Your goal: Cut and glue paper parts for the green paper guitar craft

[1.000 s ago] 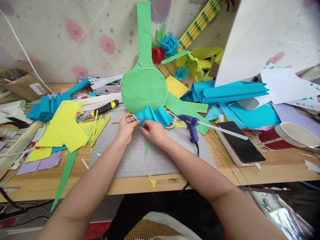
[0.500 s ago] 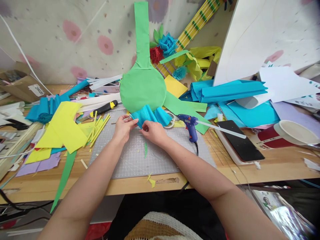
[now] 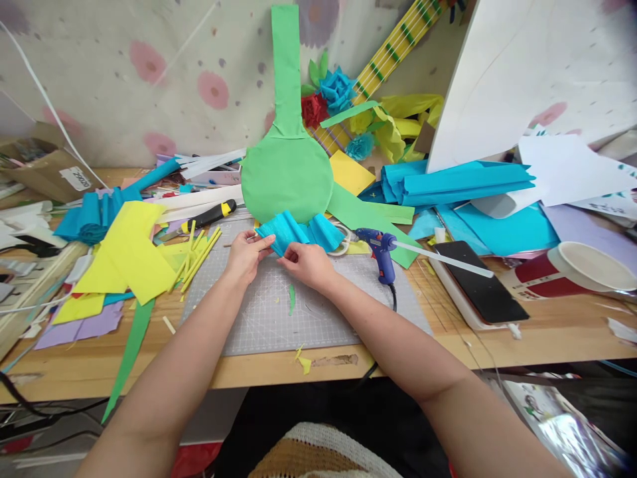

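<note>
A wavy strip of blue crepe paper (image 3: 283, 229) is pinched between my two hands over the cutting mat (image 3: 269, 318). My left hand (image 3: 246, 255) has its thumb and fingers closed on the strip's left end. Bent fingers of my right hand (image 3: 308, 264) grip its lower edge near the middle, and the fingertips are partly hidden. Just behind the strip stands a green paper-covered round shape (image 3: 287, 176) with a long neck. To the right of my hands rests a blue glue gun (image 3: 381, 255) with a long white glue stick in its back.
Yellow paper (image 3: 124, 249), thin yellow sticks (image 3: 202, 255) and a utility knife (image 3: 212, 216) lie left. At right are a phone (image 3: 480, 282), a paper cup (image 3: 572, 269) and rolled blue crepe paper (image 3: 458, 182). A yellow stringed model (image 3: 398, 50) leans behind.
The left end of the blue crepe strip now spreads flatter and its upper edge has shifted left. Both hands keep their hold in almost the same place.
</note>
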Demonstrator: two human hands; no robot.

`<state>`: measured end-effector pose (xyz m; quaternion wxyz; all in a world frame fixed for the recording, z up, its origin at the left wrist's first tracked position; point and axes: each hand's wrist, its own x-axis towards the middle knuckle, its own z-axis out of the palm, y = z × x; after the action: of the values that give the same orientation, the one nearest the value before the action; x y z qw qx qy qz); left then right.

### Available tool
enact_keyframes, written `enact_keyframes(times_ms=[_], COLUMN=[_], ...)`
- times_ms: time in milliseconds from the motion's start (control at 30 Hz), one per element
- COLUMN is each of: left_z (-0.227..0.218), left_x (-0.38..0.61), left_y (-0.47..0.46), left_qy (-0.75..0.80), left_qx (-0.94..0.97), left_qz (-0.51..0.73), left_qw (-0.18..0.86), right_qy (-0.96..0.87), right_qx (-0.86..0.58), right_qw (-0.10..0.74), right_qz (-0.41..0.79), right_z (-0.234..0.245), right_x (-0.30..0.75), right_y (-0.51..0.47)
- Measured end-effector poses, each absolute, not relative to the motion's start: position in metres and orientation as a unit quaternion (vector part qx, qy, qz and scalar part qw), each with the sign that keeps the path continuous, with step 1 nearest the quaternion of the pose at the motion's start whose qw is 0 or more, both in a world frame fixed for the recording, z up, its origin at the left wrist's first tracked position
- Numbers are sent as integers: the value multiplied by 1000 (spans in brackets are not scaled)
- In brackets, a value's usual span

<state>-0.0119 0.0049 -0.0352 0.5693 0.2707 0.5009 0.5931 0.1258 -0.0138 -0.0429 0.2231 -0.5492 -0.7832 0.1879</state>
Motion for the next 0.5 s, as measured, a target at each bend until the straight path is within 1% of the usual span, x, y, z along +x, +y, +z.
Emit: enact_keyframes(times_ms=[500], left_z=[-36], left_x=[-12], left_y=[5], left_qy=[501], left_qx=[284], left_qz=[588], left_qw=[568], right_qy=[-792], right_qx=[-544], right_qw=[210], right_qz=[181], right_z=[-44], right_x=[127], right_y=[-13])
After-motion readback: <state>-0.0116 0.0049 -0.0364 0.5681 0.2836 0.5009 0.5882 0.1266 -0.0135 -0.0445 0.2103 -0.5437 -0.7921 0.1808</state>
